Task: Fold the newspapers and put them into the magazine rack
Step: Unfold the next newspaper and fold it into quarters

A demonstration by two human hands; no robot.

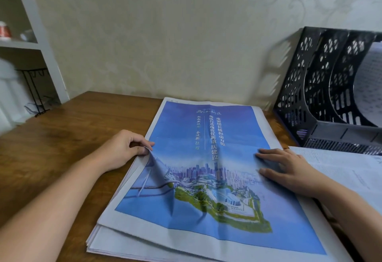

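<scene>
Head view: my left hand (pixel 124 150) pinches the top newspaper (pixel 206 179) at its left edge on the wooden table (pixel 62 137); my right hand (pixel 289 170) presses it with spread fingers, near the magazine rack (pixel 322 88).

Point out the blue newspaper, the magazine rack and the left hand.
blue newspaper (pixel 206 179): head view, on the printed skyline.
magazine rack (pixel 316 75): head view, on a perforated divider.
left hand (pixel 126 148): head view, on its back.
</scene>
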